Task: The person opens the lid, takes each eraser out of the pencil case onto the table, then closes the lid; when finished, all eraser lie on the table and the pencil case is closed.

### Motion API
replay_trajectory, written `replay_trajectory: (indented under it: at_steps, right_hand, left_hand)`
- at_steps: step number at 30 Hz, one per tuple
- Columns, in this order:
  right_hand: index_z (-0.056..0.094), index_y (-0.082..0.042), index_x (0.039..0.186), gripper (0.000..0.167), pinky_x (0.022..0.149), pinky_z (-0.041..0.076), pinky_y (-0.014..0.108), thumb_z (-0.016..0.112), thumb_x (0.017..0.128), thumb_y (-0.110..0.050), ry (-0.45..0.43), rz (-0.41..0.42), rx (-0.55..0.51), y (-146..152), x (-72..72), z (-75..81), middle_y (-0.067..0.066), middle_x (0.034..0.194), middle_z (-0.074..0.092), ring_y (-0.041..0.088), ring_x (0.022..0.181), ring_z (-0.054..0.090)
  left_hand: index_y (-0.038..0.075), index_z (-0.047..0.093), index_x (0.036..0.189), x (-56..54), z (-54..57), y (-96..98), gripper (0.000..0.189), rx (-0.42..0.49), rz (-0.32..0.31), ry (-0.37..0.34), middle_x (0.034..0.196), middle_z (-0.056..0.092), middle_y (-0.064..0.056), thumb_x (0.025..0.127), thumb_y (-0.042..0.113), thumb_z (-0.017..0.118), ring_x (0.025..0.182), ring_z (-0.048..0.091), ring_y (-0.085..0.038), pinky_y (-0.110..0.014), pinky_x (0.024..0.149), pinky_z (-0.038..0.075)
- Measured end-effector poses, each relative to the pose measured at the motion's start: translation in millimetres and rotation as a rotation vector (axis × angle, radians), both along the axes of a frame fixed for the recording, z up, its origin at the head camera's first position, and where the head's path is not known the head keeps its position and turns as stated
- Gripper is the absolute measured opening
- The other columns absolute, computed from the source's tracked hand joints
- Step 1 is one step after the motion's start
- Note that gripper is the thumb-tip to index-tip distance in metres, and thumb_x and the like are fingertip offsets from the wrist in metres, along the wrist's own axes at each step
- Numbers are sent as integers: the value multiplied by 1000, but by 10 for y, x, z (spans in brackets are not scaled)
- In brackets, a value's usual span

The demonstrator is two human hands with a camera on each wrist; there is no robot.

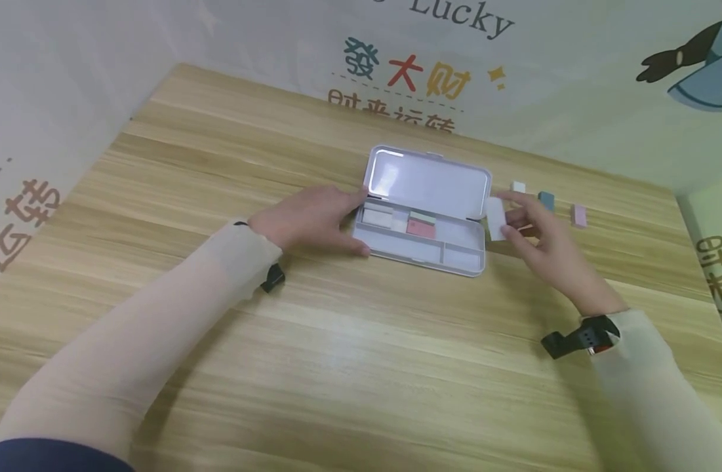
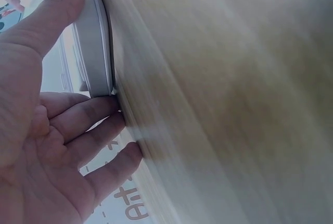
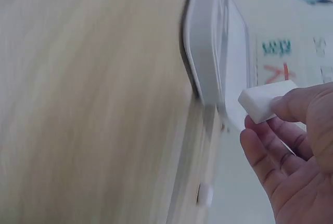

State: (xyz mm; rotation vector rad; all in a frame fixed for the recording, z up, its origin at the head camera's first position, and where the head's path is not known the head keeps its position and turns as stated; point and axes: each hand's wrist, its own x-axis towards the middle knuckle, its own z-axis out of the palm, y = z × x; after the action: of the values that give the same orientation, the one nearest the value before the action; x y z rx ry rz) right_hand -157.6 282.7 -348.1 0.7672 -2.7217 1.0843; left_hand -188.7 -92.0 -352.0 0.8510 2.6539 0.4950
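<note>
An opened pale pencil case [image 1: 410, 251] lies on the table, its lid [image 1: 428, 180] tipped back. My left hand [image 1: 310, 216] spreads at its left end, thumb along the front corner and fingertips at the rear. In the left wrist view the fingers extend fairly straight beside the case wall [image 2: 96, 41]. With thumb and fingers, my right hand [image 1: 540, 239] pinches a white eraser [image 1: 495, 219] just off the right end of the case. The right wrist view has this white eraser [image 3: 263, 101] as a thick block. In the rear compartment sit white erasers [image 1: 377, 217] and a pink eraser [image 1: 421, 227] by a green one.
Behind the right hand, a small white block [image 1: 518, 187], a dark blue-green block [image 1: 546, 200] and a pink-lilac block [image 1: 579, 216] rest on the wooden table [image 1: 337, 367]. A printed cloth [image 1: 278, 46] hangs along the table's back edge.
</note>
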Motion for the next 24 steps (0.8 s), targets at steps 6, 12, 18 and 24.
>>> replay_trajectory:
  at_steps: [6,12,18,24]
  right_hand:
    - [50,-2,151,52,77,43,1,58,100,7,-16,-149,20,282,-55,29,31,106,69,-17,91,52]
    - [46,0,153,52,71,42,0,56,103,3,-61,-275,28,649,-116,1,-19,98,63,-17,85,53]
    - [40,6,154,52,68,41,0,53,103,3,-78,-364,14,988,-144,-8,-39,91,50,-19,82,51]
    - [35,4,157,53,68,38,-2,49,106,-3,-126,-456,97,1228,-124,5,-10,99,66,-22,82,44]
  left_hand:
    - [7,26,166,2,-8,-5,108,-8,7,-5,149,60,-13,87,58,79,115,59,-22,-41,114,49]
    - [7,25,167,2,-9,5,108,-13,11,-12,153,57,-13,88,58,78,121,58,-22,-41,118,46]
    - [7,25,167,0,21,-4,108,-5,14,-19,155,55,-13,88,57,79,128,58,-23,-42,120,45]
    - [7,27,166,3,4,-1,106,2,5,-11,153,57,-13,88,56,80,124,60,-23,-42,119,46]
